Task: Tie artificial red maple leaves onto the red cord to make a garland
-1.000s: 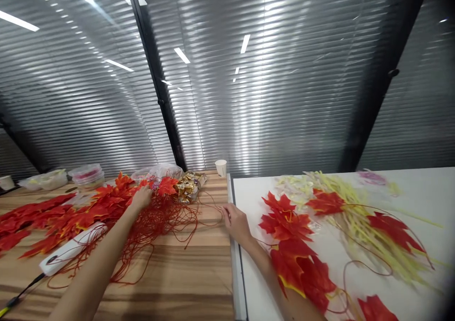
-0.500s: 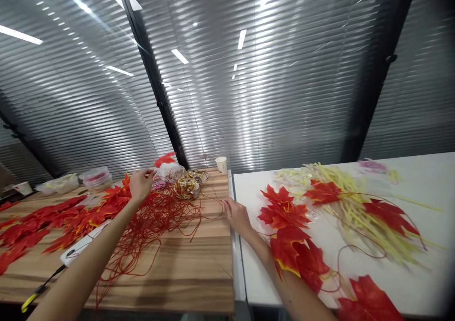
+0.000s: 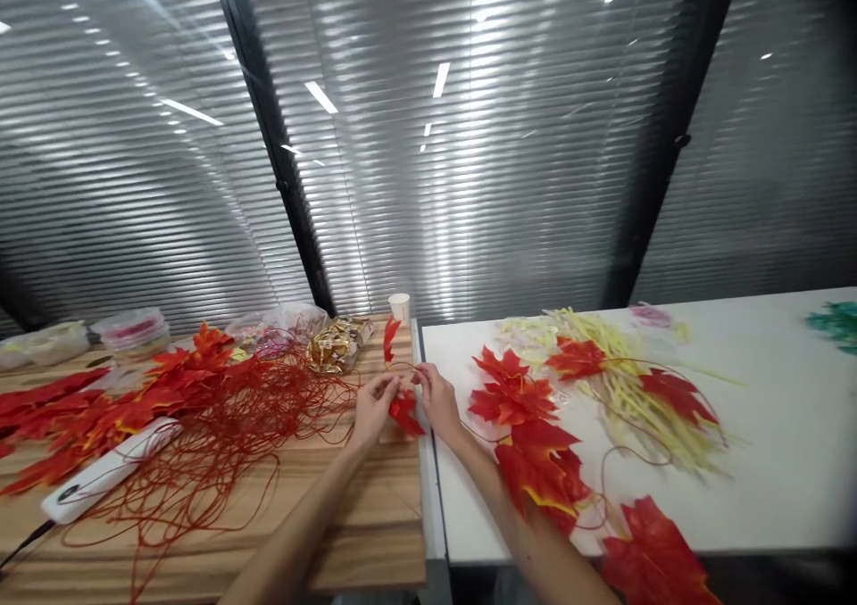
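Observation:
My left hand (image 3: pixel 375 406) is closed in a pinch, with a red maple leaf (image 3: pixel 405 415) at its fingertips. A narrow red leaf part (image 3: pixel 390 339) stands up just above the fingers; I cannot tell whether it belongs to the same leaf. Close beside it, my right hand (image 3: pixel 437 400) pinches a thin red cord (image 3: pixel 403 365) that arcs across to the left fingers. More red maple leaves (image 3: pixel 512 395) on cord lie by my right forearm on the white table (image 3: pixel 756 471). The exact fingertip contact is too small to make out.
A tangle of red cord (image 3: pixel 268 409) spreads over the wooden table (image 3: pixel 348 507). Left of it are heaped red leaves (image 3: pixel 161 382), a white power strip (image 3: pixel 111 471) and plastic tubs (image 3: pixel 134 333). Gold wrapping (image 3: pixel 333 344) and a paper cup (image 3: pixel 399 308) stand behind; yellow strips (image 3: pixel 622 400) lie right.
My left hand has moved right, from above the cord tangle to beside my right hand, bringing a red leaf with it. My right hand stays near the table seam, still pinching the cord.

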A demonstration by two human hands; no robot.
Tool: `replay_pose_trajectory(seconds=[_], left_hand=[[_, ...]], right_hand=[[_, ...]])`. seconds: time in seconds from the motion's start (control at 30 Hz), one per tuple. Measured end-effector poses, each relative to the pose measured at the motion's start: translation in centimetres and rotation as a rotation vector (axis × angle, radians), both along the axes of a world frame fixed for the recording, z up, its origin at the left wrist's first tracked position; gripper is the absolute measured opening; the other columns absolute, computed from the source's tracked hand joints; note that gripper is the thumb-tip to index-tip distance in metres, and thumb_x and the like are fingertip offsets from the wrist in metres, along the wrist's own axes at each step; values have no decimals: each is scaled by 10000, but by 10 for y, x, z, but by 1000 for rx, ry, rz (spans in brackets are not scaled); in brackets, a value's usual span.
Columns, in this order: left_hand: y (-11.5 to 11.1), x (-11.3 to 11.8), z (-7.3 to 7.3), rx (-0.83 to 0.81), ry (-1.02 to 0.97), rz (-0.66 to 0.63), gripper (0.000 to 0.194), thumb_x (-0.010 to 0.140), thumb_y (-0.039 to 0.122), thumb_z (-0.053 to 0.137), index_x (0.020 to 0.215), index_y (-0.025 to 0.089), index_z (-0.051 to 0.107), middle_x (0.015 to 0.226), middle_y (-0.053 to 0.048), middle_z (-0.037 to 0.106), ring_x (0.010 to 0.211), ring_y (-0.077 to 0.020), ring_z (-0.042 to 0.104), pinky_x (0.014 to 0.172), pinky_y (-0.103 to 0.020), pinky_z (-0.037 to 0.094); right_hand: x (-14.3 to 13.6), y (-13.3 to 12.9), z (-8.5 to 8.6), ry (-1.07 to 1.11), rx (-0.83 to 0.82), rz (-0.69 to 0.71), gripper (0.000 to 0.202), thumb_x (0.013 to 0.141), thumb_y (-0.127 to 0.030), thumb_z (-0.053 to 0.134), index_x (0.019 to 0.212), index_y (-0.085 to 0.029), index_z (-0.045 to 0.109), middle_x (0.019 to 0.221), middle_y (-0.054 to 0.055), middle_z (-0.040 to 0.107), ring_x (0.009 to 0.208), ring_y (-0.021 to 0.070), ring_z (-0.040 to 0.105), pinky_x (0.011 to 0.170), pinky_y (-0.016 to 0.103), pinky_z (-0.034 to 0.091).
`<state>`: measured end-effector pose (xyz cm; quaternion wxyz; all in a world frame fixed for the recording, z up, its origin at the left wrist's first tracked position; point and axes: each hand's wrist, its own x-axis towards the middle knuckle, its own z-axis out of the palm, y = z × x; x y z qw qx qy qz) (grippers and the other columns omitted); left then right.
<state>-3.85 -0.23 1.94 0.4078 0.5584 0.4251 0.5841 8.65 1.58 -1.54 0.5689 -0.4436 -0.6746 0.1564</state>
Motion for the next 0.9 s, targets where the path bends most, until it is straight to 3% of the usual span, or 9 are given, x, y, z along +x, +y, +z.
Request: replay_pose_trajectory(seconds=[0.13,0.37,0.9], left_hand=[[1,1,-22,-50,-56,-88,215,632,317,653,748,140,611,710,-39,650,646,-142,599,671,-270,472],[6,-1,-22,-129,-123,-50,207,617,303,665,723,139,594,661,-36,652,622,-149,608,684,-285,479],[14,-5,-29,-162,-167,-45,217,582,296,692,703,132,616,703,-45,659,627,-144,604,680,-292,481]], right_hand=[[-1,2,1,139,-78,66,191,857,-290,360,914,-179,504,788,36,633,717,157,600,659,266,445],[0,4,1,383,-253,189,215,778,-368,491,795,-162,550,767,50,621,730,164,584,640,260,457],[4,-3,10,304,-266,331,201,761,-351,522,772,-158,577,777,48,600,738,158,569,669,267,463]])
